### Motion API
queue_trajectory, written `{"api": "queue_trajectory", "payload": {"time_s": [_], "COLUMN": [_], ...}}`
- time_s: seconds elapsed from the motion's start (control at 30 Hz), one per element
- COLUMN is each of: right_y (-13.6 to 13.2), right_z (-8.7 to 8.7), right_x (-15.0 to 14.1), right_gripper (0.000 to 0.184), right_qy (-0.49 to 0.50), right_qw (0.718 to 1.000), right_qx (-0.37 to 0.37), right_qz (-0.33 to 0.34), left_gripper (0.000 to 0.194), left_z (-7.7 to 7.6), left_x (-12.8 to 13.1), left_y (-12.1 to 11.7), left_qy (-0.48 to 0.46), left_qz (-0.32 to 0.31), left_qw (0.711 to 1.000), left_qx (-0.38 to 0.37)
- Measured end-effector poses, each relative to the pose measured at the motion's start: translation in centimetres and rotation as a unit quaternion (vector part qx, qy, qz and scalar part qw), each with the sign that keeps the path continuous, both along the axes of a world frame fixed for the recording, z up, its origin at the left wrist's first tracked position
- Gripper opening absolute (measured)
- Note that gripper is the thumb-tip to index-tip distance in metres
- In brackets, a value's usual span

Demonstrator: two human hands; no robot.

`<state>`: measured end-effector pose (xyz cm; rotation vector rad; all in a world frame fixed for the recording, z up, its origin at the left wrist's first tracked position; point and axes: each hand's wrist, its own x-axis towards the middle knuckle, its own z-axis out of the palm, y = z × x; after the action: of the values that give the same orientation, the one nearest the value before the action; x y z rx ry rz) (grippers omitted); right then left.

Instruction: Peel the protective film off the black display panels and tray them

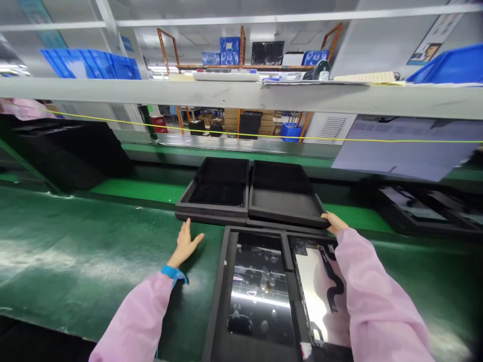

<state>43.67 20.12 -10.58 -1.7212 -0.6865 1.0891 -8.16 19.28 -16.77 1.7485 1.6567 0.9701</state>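
My right hand (pixel 335 222) grips the front right corner of a black foam tray (pixel 289 213), whose floor shows no panel. Beside that tray, on the left, another black foam tray (pixel 211 207) holds a dark glass panel (pixel 219 193). My left hand (pixel 184 245), with a blue wrist strap (pixel 174 274), hovers over the green bench with fingers spread, holding nothing. Between my arms lies a larger foam tray (pixel 219 301) with two compartments. Its left one holds a glossy, smudged screen (pixel 262 286); its right one holds a silvery panel (pixel 320 286) with a black flex cable, partly covered by my right sleeve.
Black trays (pixel 71 151) are stacked at the left. More foam trays (pixel 403 206) with panels lie at the right, below a hanging paper sheet (pixel 407 146). A yellow cord (pixel 226 131) crosses above the bench (pixel 75 241). Blue bins (pixel 90 64) stand on the upper shelf.
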Motion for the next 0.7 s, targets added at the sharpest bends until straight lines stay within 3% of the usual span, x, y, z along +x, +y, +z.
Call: {"api": "queue_trajectory", "payload": {"time_s": [0.13,0.2,0.33,0.7], "right_y": [-0.8,-1.2,-1.5,-1.8], "right_z": [-0.5,-0.7,-0.8,-0.7], "right_x": [-0.7,-0.9,-1.0,-0.6], "right_gripper": [0.027,0.027,0.029,0.032], "right_qy": [0.005,0.001,-0.019,-0.042], "right_qw": [1.0,1.0,1.0,0.997], "right_qx": [-0.014,-0.01,0.013,0.047], "right_qz": [0.006,0.007,0.004,0.034], "left_gripper": [0.074,0.08,0.076,0.076], "left_z": [1.0,1.2,1.0,0.6], "left_x": [4.2,5.9,7.3,6.7], "left_y": [-5.2,-7.3,-9.1,-9.5], "left_qy": [0.005,0.014,0.024,-0.023], "left_qz": [-0.171,-0.222,-0.235,-0.259], "left_qw": [0.982,0.97,0.967,0.963], "left_qx": [-0.081,-0.097,-0.099,-0.075]}}
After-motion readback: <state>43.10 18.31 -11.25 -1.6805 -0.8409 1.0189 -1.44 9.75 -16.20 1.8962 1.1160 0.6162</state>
